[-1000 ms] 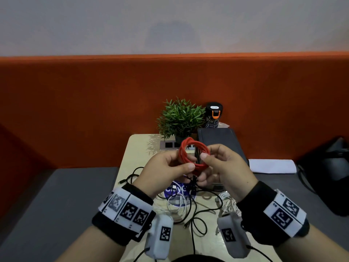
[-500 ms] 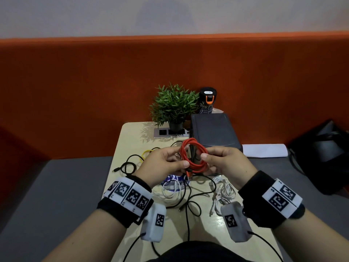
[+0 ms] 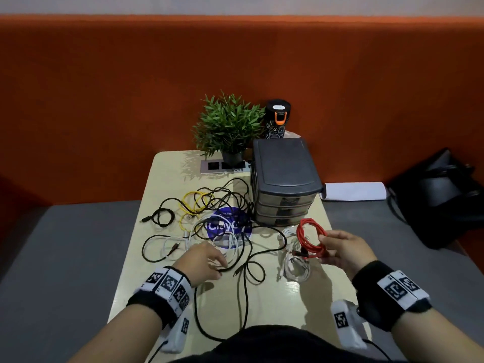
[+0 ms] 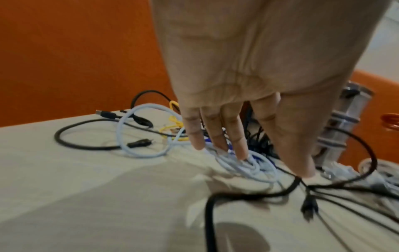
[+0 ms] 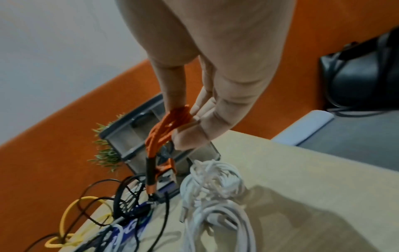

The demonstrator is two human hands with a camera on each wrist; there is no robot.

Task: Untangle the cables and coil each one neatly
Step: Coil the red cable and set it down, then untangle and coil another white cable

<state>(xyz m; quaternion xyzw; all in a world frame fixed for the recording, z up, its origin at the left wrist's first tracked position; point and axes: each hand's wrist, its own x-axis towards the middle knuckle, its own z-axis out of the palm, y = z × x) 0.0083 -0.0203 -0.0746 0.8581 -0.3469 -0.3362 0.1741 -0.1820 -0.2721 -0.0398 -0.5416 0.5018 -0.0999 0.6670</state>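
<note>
While pinching red coil (image 3: 311, 238) in right hand (image 3: 345, 254) lower right for set-down, left hand (image 3: 203, 260) open over tangle (image 3: 222, 218), next pick.

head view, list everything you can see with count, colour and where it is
red cable: 1, red, coiled, held above the table's right side
white cables: a bundle, white, on the table below the red coil
white cable: 1, white, loose, table middle
black cables: several, count unclear, tangled across the table middle
yellow cable: 1, yellow, in the tangle, left of middle
drawer unit: 1, grey, three drawers, far right of the table
plant: 1, green, far edge
bottle: 1, black and orange, behind the drawers
table: 1, beige
bag: 1, black, on the bench at right
left hand: fingers spread, on the cables
right hand: pinches the red coil
</note>
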